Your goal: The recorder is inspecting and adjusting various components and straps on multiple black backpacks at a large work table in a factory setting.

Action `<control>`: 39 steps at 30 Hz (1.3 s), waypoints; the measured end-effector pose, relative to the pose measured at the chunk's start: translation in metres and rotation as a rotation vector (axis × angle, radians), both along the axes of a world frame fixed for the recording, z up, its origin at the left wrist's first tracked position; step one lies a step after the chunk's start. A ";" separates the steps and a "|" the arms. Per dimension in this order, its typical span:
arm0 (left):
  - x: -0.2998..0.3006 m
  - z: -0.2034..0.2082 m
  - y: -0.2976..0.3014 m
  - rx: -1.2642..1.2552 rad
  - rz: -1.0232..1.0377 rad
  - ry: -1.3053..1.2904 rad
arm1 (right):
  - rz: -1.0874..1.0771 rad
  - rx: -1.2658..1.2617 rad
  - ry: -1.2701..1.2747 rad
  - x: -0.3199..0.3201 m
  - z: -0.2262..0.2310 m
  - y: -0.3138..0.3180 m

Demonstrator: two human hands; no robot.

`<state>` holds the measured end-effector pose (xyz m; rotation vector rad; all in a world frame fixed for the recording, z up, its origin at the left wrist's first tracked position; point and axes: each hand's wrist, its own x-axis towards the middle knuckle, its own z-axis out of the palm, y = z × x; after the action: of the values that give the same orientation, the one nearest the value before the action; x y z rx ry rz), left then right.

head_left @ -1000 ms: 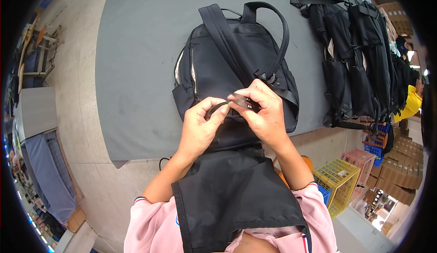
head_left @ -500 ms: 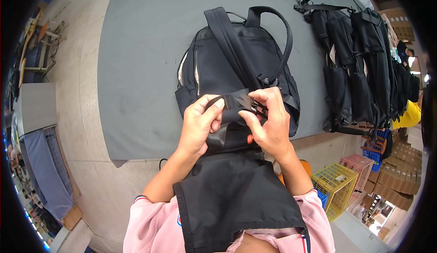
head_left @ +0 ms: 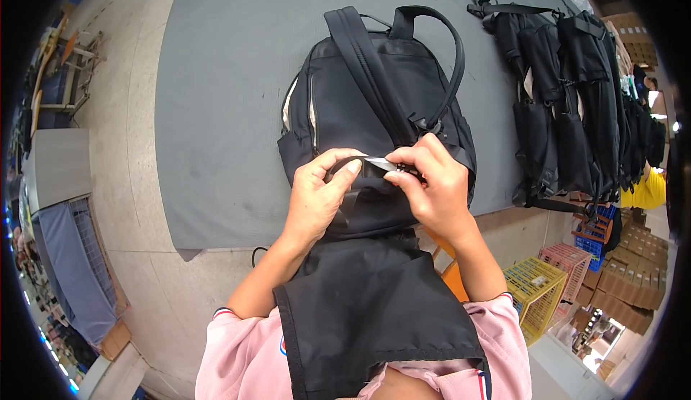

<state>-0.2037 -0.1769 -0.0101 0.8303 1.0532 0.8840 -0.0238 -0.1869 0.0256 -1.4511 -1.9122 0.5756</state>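
Observation:
A black backpack [head_left: 360, 91] lies on the grey table, its shoulder straps folded over its front. Over its lower end, my left hand [head_left: 317, 195] pinches a dark strap [head_left: 348, 161] between thumb and fingers. My right hand [head_left: 439, 184] is closed around small thread snips. The snips' pointed silver blade [head_left: 377, 162] reaches left to the strap at my left fingertips. My right fingers hide most of the snips' handle.
Several black bags [head_left: 551, 98] lie in a row at the table's right edge. Yellow [head_left: 536, 285] and pink [head_left: 565, 267] plastic crates stand beyond the front right edge. A black apron [head_left: 381, 299] covers my front. A person in yellow is at the far right.
The blurred, spread snips have come to a sharp, narrow point at the strap. My right hand has turned slightly and shifted right; the strap piece between my hands shows less.

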 end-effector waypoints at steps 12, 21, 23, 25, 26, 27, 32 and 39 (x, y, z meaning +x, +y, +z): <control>0.002 0.003 0.000 0.033 0.009 0.017 | -0.005 0.039 -0.100 -0.004 0.004 0.000; -0.036 -0.035 0.125 0.458 0.049 0.597 | -0.093 -0.059 0.183 -0.010 -0.006 -0.010; -0.044 -0.043 0.105 0.800 0.145 0.876 | -0.056 -0.006 0.069 -0.005 -0.013 -0.029; -0.068 -0.043 0.062 0.734 0.019 0.654 | -0.025 -0.042 0.003 -0.004 -0.014 -0.056; -0.071 -0.041 0.043 0.759 -0.204 0.748 | -0.014 -0.158 0.057 -0.008 -0.015 -0.065; -0.073 -0.038 0.026 0.779 -0.423 0.844 | 0.021 -0.204 0.062 -0.009 -0.021 -0.071; -0.066 -0.029 0.022 0.902 -0.752 0.808 | 0.101 -0.293 -0.124 -0.012 -0.040 -0.095; -0.026 -0.019 0.040 1.113 -1.208 0.549 | -0.260 -0.277 0.051 -0.017 -0.041 -0.125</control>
<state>-0.2298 -0.1371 -0.0295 2.3851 0.2107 0.0735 -0.0405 -0.3115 -0.0150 -1.8079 -1.6166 0.7664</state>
